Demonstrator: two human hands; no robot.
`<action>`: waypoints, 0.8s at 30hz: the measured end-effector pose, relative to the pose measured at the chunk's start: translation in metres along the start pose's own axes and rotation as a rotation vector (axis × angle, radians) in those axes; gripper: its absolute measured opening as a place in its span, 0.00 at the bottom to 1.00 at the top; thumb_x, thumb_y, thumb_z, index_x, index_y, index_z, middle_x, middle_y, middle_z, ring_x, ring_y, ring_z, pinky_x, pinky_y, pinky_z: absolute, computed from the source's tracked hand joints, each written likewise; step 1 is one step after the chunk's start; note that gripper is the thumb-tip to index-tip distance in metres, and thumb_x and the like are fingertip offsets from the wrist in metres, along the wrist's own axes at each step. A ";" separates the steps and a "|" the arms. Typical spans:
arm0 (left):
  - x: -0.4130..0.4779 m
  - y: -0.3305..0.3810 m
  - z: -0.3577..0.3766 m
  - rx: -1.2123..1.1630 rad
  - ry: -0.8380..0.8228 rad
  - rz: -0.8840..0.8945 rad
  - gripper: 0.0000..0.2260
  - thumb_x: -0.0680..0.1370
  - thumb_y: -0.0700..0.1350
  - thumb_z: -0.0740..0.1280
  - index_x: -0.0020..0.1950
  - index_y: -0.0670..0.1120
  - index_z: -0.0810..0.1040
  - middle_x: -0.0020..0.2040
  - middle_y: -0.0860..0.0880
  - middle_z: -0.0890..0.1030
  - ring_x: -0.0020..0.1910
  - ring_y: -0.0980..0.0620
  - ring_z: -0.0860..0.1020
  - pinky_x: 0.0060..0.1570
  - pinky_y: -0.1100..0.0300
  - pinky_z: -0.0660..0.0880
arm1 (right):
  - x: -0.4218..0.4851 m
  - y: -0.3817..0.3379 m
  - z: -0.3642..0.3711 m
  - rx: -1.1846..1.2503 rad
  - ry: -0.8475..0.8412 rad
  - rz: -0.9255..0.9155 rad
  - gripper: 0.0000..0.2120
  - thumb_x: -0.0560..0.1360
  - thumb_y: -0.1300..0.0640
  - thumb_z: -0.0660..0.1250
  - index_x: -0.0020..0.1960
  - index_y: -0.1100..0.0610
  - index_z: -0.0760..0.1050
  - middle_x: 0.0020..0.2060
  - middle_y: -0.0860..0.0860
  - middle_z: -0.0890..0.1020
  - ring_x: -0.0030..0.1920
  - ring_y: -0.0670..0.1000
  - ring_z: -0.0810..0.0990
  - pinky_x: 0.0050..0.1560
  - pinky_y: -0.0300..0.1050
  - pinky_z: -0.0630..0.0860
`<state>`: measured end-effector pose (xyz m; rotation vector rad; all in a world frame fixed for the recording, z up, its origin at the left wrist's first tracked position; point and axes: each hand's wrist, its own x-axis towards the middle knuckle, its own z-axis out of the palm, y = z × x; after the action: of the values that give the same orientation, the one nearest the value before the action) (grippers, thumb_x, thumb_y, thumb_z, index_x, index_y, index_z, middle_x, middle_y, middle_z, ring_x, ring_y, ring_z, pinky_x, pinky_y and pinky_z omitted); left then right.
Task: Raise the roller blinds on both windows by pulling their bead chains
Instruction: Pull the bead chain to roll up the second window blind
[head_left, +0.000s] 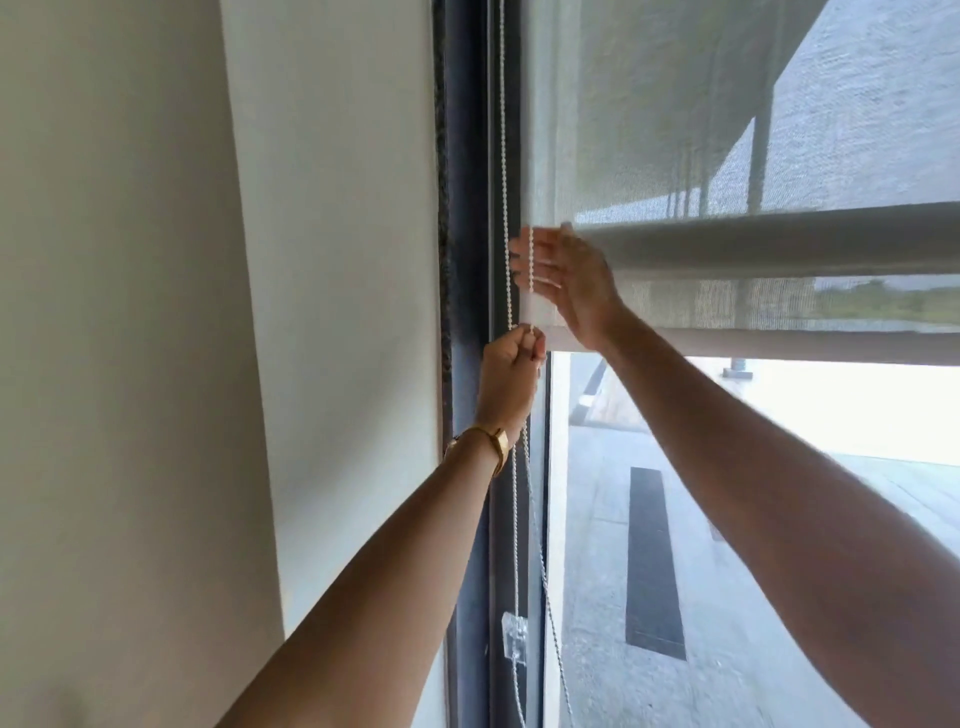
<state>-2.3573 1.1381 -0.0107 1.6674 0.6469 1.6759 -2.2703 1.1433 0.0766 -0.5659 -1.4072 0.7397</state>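
Nearest, the left hand, fingers fisted, grips the bead chain beside the dark window frame. Above, the right hand is spread, fingers open against the chain. Beyond hangs the half-raised roller blind.

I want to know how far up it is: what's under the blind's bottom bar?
Under the bottom bar is bare glass, showing pavement outside. The left hand grips the bead chain just below the bar's end. The sill is out of view.
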 end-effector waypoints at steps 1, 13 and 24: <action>-0.004 -0.004 0.001 0.001 0.001 -0.015 0.17 0.75 0.29 0.51 0.32 0.46 0.65 0.31 0.49 0.63 0.30 0.53 0.60 0.32 0.60 0.56 | 0.007 -0.011 0.004 0.028 -0.019 -0.015 0.21 0.82 0.51 0.47 0.60 0.62 0.74 0.55 0.57 0.81 0.49 0.53 0.82 0.52 0.46 0.80; -0.041 -0.024 -0.018 0.128 -0.071 -0.050 0.15 0.65 0.25 0.46 0.35 0.40 0.68 0.32 0.43 0.63 0.29 0.52 0.59 0.30 0.58 0.54 | 0.023 -0.044 0.041 -0.007 -0.006 -0.043 0.19 0.77 0.66 0.45 0.34 0.52 0.66 0.20 0.43 0.65 0.20 0.42 0.57 0.20 0.32 0.53; -0.029 0.001 -0.032 0.082 -0.099 -0.205 0.18 0.83 0.46 0.49 0.61 0.40 0.75 0.52 0.43 0.80 0.47 0.47 0.78 0.47 0.56 0.76 | 0.008 -0.050 0.032 0.032 0.036 -0.161 0.18 0.74 0.67 0.44 0.32 0.52 0.64 0.20 0.42 0.65 0.20 0.41 0.58 0.19 0.32 0.53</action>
<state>-2.3906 1.1196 -0.0310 1.6680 0.8190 1.4308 -2.2955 1.1134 0.1221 -0.4329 -1.3875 0.6193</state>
